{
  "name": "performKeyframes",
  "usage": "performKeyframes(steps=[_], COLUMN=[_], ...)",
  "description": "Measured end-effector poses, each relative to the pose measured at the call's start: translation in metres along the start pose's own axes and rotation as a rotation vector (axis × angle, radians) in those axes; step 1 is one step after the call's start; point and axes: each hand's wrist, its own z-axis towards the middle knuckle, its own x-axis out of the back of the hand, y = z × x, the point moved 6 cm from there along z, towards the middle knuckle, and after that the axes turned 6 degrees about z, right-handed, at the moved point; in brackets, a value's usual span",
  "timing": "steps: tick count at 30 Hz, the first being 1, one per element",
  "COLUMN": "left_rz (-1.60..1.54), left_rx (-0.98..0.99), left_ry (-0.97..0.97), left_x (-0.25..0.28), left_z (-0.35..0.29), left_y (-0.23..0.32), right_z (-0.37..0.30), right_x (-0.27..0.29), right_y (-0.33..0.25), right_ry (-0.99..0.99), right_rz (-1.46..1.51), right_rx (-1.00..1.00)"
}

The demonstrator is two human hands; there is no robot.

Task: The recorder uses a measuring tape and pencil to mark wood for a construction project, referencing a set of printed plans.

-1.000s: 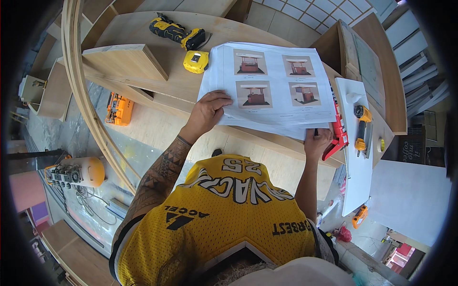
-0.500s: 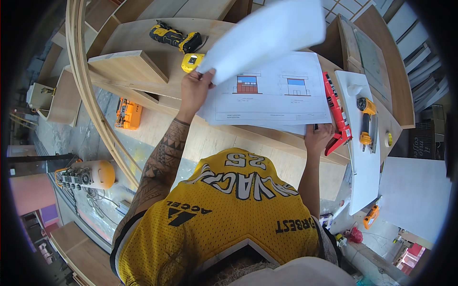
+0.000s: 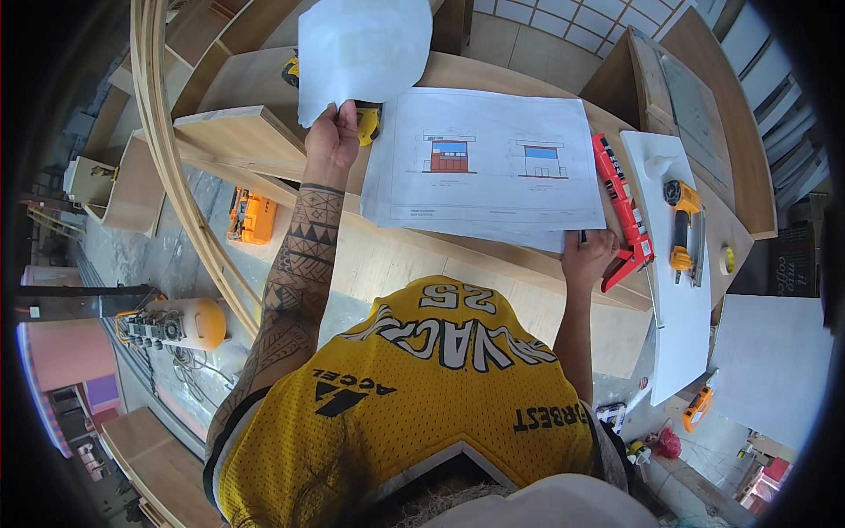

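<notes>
A sheet of paper (image 3: 365,57), curled and blank on the side I see, is pinched along its lower edge by my left hand (image 3: 334,139) and raised over the bench. To its right lies a stack of printed drawings (image 3: 493,195); the top one shows two coloured building elevations. Beside the stack's lower right corner, my right hand (image 3: 590,257) rests curled on the bench edge, closed around a slim dark pen (image 3: 582,236) whose tip pokes out. A yellow tape measure (image 3: 369,126) sits just right of my left fingers. Close to my right hand lies a red caulking gun (image 3: 623,209).
An orange and black nail gun (image 3: 681,227) lies on a white board (image 3: 682,334) at right, near a tape roll (image 3: 727,260). Bent wood strips (image 3: 163,158) arch at left. An orange case (image 3: 253,216) and an air compressor (image 3: 176,324) stand on the floor below.
My left hand has swung the lifted sheet leftward off the drawings, uncovering the top of the stack. The sheet now covers most of the yellow power tool. My right hand stays put.
</notes>
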Motion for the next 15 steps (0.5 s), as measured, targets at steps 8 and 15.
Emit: performKeyframes(steps=[8,15], left_rz=[-0.059,0.252], left_rx=[-0.005,-0.008], left_ry=[-0.003,-0.123], left_x=[0.011,0.027], left_z=[0.005,-0.042], left_y=[0.011,-0.019], right_z=[0.001,0.012], right_x=[0.0,0.007], right_y=[-0.004,-0.005], right_ry=[-0.003,-0.002], right_rz=[-0.003,0.023], right_rx=[-0.012,-0.002])
